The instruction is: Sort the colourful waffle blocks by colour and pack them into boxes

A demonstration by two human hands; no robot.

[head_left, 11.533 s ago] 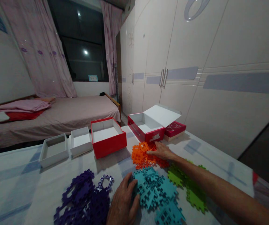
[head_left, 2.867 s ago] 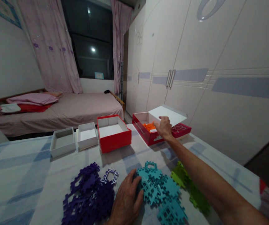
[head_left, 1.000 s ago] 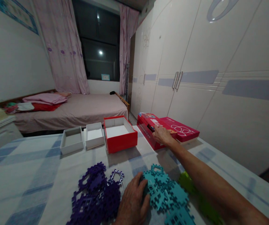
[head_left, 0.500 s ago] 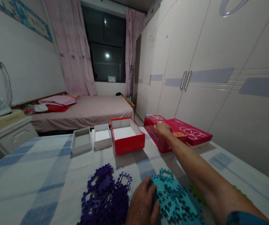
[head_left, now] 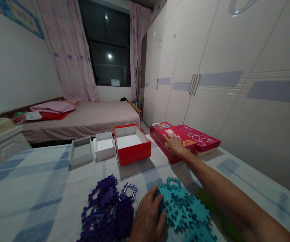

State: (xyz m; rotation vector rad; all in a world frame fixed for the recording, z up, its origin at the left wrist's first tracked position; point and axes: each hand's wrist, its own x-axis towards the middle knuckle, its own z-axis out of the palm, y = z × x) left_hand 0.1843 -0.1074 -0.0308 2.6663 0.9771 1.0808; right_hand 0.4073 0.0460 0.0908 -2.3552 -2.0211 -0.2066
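My right hand reaches forward and rests on top of a red printed box, its fingers spread over the near side of the lid. Low in the view, my left hand lies with fingers slightly bent and thumb apart at the left edge of a heap of teal interlocking plastic pieces. On its other side is a heap of dark purple pieces of the same notched kind. Green pieces show partly beneath my right forearm, which hides the rest.
Across the table's far side stand two open grey-white trays, one left and one beside it, then an open red box with a white inside. A flat crimson box lies behind the printed one. Beyond are a bed and wardrobe.
My right hand has gone from a bunched position on the red box to spread fingers on its lid. The whole view has shifted slightly right; my left hand stays by the teal heap.
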